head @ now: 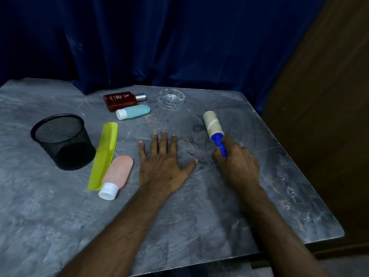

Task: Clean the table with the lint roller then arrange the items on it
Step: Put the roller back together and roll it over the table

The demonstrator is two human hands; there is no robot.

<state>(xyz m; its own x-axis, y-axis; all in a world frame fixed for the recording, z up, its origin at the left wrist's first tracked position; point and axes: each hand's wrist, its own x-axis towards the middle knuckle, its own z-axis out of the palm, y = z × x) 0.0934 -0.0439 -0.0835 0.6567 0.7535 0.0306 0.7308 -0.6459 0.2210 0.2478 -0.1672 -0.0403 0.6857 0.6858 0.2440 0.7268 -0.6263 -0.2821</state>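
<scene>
My right hand [238,163] grips the blue handle of the lint roller [213,125], whose beige roll lies on the grey marbled table [199,216] right of centre. My left hand [162,162] rests flat on the table, fingers spread, holding nothing. Dark hairs and smudges lie on the surface between the hands. To the left lie a yellow-green comb [103,154] and a pink bottle [116,175] with a white cap. Farther back are a blue bottle [134,111], a brown perfume bottle [120,101] and a clear glass ashtray [171,98].
A black mesh cup [61,139] stands upright at the left. A dark blue curtain [159,41] hangs behind the table. A brown wooden panel [327,116] stands close along the table's right edge.
</scene>
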